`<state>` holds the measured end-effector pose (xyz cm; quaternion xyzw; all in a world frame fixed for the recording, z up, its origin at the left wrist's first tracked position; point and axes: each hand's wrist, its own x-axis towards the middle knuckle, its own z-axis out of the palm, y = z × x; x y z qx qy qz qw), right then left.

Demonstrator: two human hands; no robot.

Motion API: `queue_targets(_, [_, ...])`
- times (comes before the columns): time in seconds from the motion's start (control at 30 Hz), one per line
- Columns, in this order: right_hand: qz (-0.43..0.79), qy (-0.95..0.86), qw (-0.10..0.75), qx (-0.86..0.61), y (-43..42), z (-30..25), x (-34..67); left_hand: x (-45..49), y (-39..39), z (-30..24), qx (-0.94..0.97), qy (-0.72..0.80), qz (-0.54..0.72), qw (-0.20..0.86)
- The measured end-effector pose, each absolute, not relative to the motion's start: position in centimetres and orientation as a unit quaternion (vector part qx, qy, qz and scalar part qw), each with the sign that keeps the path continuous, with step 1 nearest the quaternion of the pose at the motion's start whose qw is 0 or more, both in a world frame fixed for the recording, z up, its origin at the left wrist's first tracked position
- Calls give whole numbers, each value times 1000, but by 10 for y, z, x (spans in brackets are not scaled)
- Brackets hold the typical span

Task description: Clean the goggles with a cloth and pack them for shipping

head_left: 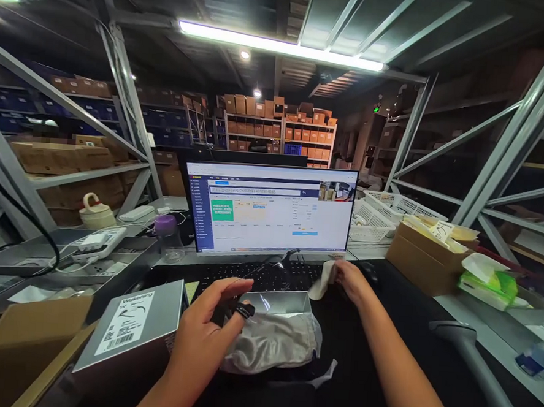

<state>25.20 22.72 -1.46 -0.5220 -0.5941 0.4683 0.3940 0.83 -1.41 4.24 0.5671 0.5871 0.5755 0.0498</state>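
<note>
As you read along the tabletop point(436, 305) from the left, the stiff labelled box point(128, 327) sits near the left corner. Your left hand point(204, 325) hovers empty, fingers loosely parted, over the grey pouch point(267, 344), which lies soft and light against the metal box point(277, 302); gather its cloth at the middle. Your right hand point(352, 282) pinches a limp white tissue point(323, 280) in its fingers; the scanner point(472, 363) lies near the right edge.

Head view looks forward and down; hands point(207, 325) point(352, 282) near.
</note>
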Motion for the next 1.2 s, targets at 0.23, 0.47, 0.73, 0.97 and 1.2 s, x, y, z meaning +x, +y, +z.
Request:
queue_targets(0.23, [646,-538,486,-238,116,39,213,11,-11,31,553,543,631,-34])
queue_targets(0.47, [602,-677,424,7,21,35,182,23,-20,17,588,531,601,-105])
queue_targets(0.73, [398,-663,605,-189,27,17,179,37,-21,5,639,490,565,-180])
queue_targets(0.97, [495,-576,596,-261,25,27,171,42,-17,-1,690,459,538,-155])
queue_targets(1.2, [712,-430,519,-197,47,52,192,41,-13,11,710,453,512,-172])
